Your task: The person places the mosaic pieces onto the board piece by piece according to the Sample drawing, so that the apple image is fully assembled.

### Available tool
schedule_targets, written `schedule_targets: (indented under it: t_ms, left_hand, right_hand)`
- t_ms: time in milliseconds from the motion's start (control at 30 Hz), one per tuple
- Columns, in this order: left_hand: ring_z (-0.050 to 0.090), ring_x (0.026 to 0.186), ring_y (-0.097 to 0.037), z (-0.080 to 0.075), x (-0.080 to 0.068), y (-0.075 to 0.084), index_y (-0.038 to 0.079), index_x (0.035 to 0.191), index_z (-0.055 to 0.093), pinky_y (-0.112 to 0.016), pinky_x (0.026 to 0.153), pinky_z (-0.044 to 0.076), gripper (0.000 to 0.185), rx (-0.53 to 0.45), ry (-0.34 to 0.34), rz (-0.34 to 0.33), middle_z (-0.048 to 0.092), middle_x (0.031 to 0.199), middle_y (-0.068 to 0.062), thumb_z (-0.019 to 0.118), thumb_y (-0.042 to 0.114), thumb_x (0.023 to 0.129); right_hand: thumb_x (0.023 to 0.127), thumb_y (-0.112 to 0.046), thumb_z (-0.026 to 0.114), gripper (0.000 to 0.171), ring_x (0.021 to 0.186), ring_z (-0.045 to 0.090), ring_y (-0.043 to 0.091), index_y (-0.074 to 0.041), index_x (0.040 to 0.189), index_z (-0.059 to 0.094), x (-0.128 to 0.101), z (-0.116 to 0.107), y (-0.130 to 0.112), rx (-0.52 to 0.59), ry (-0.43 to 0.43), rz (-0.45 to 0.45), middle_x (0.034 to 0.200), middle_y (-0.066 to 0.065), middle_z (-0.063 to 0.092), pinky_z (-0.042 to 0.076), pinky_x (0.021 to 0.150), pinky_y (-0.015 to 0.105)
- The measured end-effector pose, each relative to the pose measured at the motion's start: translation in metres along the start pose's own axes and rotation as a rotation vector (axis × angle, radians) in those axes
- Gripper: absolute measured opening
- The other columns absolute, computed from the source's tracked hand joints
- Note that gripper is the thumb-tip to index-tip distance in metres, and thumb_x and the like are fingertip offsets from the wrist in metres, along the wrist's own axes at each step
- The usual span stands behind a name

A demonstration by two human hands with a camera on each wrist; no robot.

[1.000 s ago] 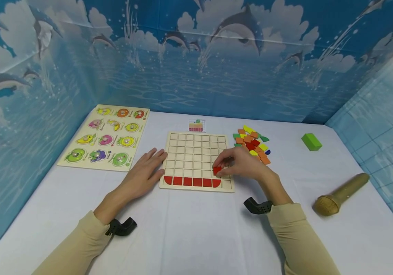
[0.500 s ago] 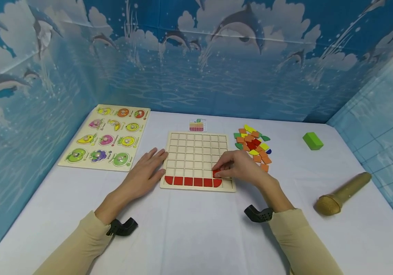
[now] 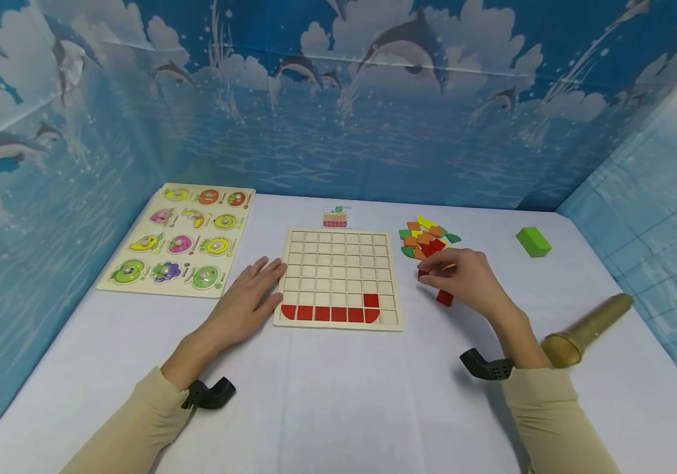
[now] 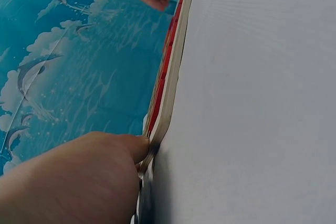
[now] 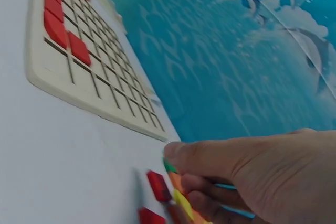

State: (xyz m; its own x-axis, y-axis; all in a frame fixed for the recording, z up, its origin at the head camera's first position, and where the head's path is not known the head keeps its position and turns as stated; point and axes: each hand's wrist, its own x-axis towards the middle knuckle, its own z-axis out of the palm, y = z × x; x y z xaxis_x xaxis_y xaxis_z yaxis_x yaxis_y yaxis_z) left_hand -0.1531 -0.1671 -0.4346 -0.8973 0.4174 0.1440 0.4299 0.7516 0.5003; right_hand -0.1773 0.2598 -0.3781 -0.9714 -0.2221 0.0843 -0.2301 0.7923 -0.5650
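A wooden grid board (image 3: 338, 263) lies in the middle of the table. Its bottom row is filled with red tiles (image 3: 329, 314), and one red square (image 3: 370, 301) sits above that row's right end. My left hand (image 3: 255, 289) rests flat on the cloth, fingers straight, touching the board's left edge (image 4: 168, 93). My right hand (image 3: 426, 276) is right of the board at the near edge of a pile of coloured tiles (image 3: 427, 238). Its fingertips pinch a red tile (image 5: 157, 184). Another red tile (image 3: 445, 297) lies loose under the palm.
A fruit peg puzzle (image 3: 181, 237) lies at the far left. A small pattern card (image 3: 336, 216) sits behind the board. At the right are a green block (image 3: 533, 241) and a gold microphone (image 3: 589, 329). Blue dolphin-print walls close in the table.
My right hand set a red square into the board's second row, let go, and moved right to the tile pile. The left hand stayed put.
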Motion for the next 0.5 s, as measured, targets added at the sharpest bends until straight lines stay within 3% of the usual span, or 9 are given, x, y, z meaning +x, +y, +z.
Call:
schedule_targets:
  t_ms: [200,500]
  left_hand:
    - [0.018,0.164,-0.032,0.000,-0.001,-0.002,0.009,0.164,0.039,-0.053,0.134,0.014,0.062,0.000,0.006,-0.002,0.036,0.171,-0.009,0.058,0.027,0.108]
    - [0.018,0.164,-0.032,0.000,-0.001,0.000,0.009,0.164,0.039,-0.053,0.134,0.014,0.062,-0.009,0.004,0.003,0.036,0.171,-0.009,0.059,0.027,0.108]
  right_hand:
    - [0.090,-0.018,0.086,0.024,0.089,0.068,0.025,-0.009,0.111,0.080,-0.005,-0.017,0.011,-0.030,-0.030,0.065,0.094,0.006,0.075,0.060,0.074,0.030]
    - [0.090,-0.017,0.085,0.033,0.099,0.068,0.028,-0.010,0.122,0.078,-0.001,-0.002,0.014,-0.055,-0.032,0.063,0.107,0.010,0.076,0.060,0.081,0.031]
